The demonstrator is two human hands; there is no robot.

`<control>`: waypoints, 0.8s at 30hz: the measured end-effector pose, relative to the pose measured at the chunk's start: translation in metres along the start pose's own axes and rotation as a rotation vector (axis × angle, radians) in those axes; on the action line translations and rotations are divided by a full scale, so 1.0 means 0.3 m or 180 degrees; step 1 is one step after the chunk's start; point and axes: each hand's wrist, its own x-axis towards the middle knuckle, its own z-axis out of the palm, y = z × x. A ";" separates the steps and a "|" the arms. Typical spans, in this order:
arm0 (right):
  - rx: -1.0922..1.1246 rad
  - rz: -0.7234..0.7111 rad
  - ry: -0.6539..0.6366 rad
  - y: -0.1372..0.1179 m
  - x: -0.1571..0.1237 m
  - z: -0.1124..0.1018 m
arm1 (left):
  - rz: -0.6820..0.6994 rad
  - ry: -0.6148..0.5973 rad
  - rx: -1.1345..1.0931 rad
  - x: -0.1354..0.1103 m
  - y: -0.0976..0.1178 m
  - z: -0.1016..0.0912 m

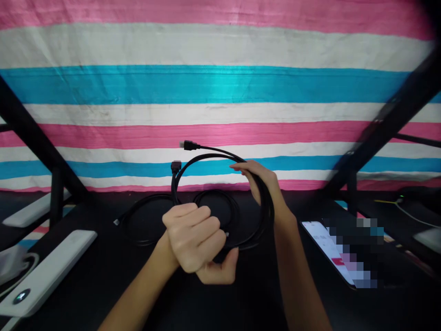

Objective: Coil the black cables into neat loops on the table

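Black cable is looped up in the air between both hands, above the dark tabletop. Should be light, springy, not fragile along its length; expect it to uncoil if loosened. Best hold: the bundled strands, off the upper plug and lower plug, likely the weak spots. Left hand is balled around the loop's lower left, thumb bent out to the side; lower plug sticks up above the knuckles. Right hand has fingers straight, together, against the upper right strands; can't tell if they pinch.
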 end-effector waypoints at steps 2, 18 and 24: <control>-0.0192 -0.0160 0.0417 -0.010 0.005 -0.018 | 0.0887 0.0350 0.0625 0.017 0.008 0.017; -0.0968 0.0178 0.0661 -0.011 -0.002 -0.028 | -0.1776 0.1318 -0.2031 0.065 -0.139 -0.004; 0.0425 0.2061 -0.1020 0.040 -0.008 0.011 | -0.3739 0.1285 -0.3704 0.079 -0.243 0.012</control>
